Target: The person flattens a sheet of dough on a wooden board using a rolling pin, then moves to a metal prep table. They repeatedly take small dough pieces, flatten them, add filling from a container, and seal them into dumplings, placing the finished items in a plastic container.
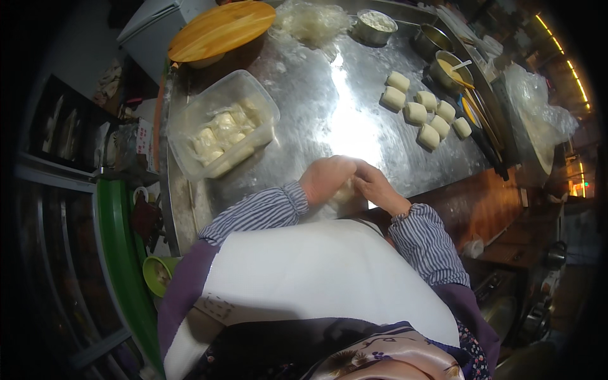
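My left hand (327, 176) and my right hand (377, 185) meet at the near edge of a floured steel worktop (304, 109). Between them, partly hidden by the fingers, shows a pale piece that looks like dough (346, 192). Both hands seem to hold it. To the left, a translucent plastic tub (190, 114) holds several dough pieces (225, 124) under thin plastic film. Several short dough rolls (415, 113) lie grouped on the steel at the right.
A round wooden lid (221, 31), a crumpled plastic bag (311, 21) and a metal bowl of flour (376, 21) stand at the back. Along the right edge are an empty-looking metal pot (433, 40), a bowl of yellowish liquid (449, 71) and long-handled tools (484, 133).
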Motion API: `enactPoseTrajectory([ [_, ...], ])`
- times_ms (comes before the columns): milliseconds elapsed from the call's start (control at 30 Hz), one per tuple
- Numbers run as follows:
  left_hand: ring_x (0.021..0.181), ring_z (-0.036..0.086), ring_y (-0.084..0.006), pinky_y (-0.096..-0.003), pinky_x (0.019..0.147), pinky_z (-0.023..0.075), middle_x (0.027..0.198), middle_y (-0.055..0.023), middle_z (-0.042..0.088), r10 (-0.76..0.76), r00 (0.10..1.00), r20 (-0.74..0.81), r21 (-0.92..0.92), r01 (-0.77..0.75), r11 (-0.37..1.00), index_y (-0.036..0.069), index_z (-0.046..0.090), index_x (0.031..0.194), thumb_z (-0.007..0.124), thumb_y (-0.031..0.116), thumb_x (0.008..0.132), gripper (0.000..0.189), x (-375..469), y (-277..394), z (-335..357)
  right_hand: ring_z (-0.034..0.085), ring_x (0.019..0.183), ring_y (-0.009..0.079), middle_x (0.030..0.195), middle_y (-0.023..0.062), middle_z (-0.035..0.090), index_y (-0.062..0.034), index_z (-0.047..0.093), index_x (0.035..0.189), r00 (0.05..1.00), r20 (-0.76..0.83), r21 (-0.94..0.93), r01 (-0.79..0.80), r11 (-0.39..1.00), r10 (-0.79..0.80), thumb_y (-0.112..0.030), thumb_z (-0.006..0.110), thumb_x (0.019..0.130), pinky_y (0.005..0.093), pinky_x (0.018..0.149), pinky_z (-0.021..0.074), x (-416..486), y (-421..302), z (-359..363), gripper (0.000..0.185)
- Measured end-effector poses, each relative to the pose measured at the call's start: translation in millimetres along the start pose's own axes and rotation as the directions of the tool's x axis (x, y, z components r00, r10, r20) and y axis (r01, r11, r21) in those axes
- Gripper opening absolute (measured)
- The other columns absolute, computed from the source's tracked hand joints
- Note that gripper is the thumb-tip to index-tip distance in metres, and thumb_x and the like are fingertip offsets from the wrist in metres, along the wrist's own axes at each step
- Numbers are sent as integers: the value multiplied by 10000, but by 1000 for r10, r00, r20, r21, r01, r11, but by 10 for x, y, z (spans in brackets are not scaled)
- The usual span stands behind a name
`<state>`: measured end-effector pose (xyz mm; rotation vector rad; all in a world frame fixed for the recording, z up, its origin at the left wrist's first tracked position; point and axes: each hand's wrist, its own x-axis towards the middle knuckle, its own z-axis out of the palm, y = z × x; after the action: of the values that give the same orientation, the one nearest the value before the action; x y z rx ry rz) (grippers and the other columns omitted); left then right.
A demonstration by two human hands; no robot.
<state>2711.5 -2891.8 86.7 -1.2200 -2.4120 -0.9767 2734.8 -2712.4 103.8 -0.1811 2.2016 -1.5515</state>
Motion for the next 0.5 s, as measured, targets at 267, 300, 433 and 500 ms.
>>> enactPoseTrajectory([
  [267, 776, 531, -286, -389, 661, 452, 794, -96, 520, -140, 990, 8, 137, 138, 981, 86, 554, 807, 632, 227, 810, 161, -256, -86, -92, 570, 653, 231, 740, 108, 591, -30, 611, 902, 977, -48, -286, 184, 940, -206, -140, 550, 911, 323, 626, 474, 13, 80, -65, 125],
  [300, 777, 530, -288, -393, 667, 447, 783, -96, 520, -128, 992, -16, 120, 129, 984, 84, 556, 798, 632, 244, 814, 178, -319, -108, -86, 579, 648, 266, 743, 126, 596, -32, 610, 861, 951, -73, -412, 244, 878, -299, -162, 552, 907, 340, 626, 479, 13, 110, -75, 150],
  [433, 778, 528, -302, -407, 706, 428, 763, -96, 534, -351, 915, 199, 10, 356, 935, 73, 555, 769, 640, 245, 818, 198, -707, -91, -137, 586, 700, 352, 782, 150, 608, -43, 597, 796, 987, -57, -638, 79, 766, -149, -242, 541, 900, 414, 633, 468, 28, 247, -75, 232],
  [500, 773, 524, -308, -411, 721, 423, 782, -98, 553, -464, 826, 321, -3, 491, 871, 68, 559, 775, 643, 246, 818, 201, -789, -67, -205, 594, 716, 352, 780, 141, 617, -48, 602, 786, 985, -59, -681, 79, 728, -163, -257, 532, 903, 434, 630, 459, 43, 303, -42, 249],
])
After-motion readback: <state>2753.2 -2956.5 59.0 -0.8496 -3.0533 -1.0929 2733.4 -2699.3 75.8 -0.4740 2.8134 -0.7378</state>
